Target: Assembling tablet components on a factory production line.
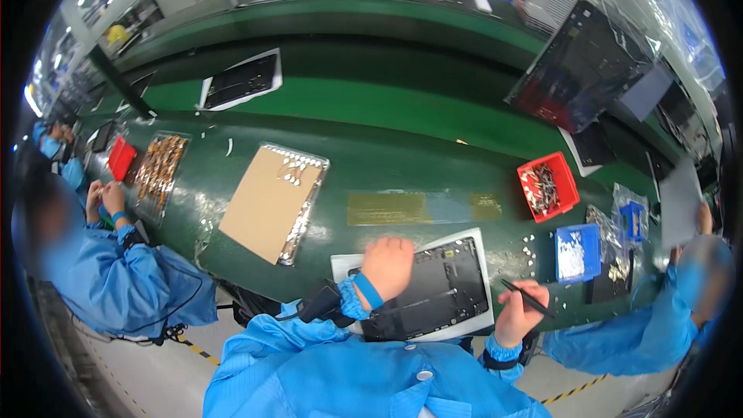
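Your left hand (pixel 387 269) was curled above the black panel (pixel 437 294) before you, contents unclear; your right hand (pixel 517 316) grasped a pen-shaped tool (pixel 530 299). Panel work seemed underway, probably calling for the tool next.

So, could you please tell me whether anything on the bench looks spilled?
White pieces lie scattered on the bench, left of the blue bin holding similar ones; they may have spilled.

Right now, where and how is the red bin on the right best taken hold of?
Grip the red bin by its left wall, probably best coming from the left: the upright wall offers a rim to pinch, while the blue bin sits close to its near side.
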{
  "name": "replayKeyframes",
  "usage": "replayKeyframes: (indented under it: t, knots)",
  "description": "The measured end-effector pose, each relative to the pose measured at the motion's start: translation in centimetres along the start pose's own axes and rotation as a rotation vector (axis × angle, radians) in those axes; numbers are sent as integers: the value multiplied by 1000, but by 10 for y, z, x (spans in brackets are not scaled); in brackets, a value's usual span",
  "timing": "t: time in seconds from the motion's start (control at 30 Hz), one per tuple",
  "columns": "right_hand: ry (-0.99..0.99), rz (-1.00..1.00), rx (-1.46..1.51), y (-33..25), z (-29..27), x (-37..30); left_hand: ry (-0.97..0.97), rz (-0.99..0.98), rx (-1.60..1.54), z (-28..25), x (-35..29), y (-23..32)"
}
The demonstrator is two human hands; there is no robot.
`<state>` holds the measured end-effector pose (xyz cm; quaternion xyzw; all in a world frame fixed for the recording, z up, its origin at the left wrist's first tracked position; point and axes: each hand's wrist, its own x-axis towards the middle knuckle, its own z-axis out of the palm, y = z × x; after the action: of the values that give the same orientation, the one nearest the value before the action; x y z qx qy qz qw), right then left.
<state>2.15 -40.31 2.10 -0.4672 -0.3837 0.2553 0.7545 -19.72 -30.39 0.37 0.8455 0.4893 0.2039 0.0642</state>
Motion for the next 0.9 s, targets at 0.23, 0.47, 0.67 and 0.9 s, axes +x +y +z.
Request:
replayKeyframes:
  t: [0.23,0.47,0.67,0.9]
  knots:
    - [125,-8,-30,15,-12,-15,-99,-22,-270,-20,33,6]
    - [114,11,-101,34,-13,-19,178,-18,-108,-57,202,-55]
    - [97,48,-148,32,-10,-22,-37,-41,191,-34,338,-110]
    - [80,48,-198,41,-18,-23,65,-291,368,11,369,-132]
